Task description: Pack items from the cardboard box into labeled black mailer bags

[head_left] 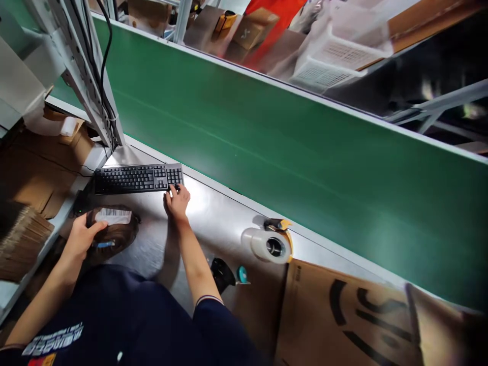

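At the lower left, my left hand [80, 236] grips a dark brown, glossy bundle that looks wrapped in clear plastic [124, 235]. My thumb lies against its white barcode label [113, 216], and a small blue patch shows lower on the wrap. The black keyboard [129, 178] rests on the shiny metal bench [152, 216], its cable running off to the left. Over the number pad at its right end is my right hand [178, 201], fingers apart and touching the lower keys, with nothing held.
A green conveyor belt [267, 137] runs behind the bench. Clear tape rolls with a dispenser [272, 244] stand right of my arm, near a black object [222, 274] and a teal disc [242, 274]. A large carton [312, 315] is at lower right. A metal post [95, 91] carries cables.
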{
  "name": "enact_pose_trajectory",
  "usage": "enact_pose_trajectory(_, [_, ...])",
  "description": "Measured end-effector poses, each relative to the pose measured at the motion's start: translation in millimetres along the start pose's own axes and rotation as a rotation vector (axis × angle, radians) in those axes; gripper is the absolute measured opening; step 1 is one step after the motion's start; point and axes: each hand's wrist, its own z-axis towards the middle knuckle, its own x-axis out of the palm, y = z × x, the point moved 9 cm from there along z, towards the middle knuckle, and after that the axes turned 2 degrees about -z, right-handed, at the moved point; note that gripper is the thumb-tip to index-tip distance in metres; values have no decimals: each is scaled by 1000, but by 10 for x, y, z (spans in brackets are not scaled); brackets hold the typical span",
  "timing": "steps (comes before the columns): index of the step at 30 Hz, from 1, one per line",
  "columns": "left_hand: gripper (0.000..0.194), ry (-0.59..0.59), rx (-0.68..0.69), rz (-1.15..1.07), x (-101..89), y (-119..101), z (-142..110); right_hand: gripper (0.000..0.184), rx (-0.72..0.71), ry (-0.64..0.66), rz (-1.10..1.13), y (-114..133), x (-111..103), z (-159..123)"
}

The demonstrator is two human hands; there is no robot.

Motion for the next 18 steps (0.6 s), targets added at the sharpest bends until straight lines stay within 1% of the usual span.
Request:
enact_pose_trajectory(3, [44,14,19,0,60,-110,11,40,4,-11,19,31,-24,87])
enact_pose_trajectory(6, [43,28,64,-16,106,-217,33,43,0,-29,-4,113,-75,283])
enact_pose_trajectory(10, [38,20,135,-26,166,-374,41,41,-17,8,-40,205,-61,507])
enact_pose_trajectory(14, [33,41,195,-64,268,-540,9,42,-16,2,-54,192,-15,551])
enact_pose_trajectory(18, [30,65,201,-108,322,-629,-23,46,-19,-6,-50,152,34,525])
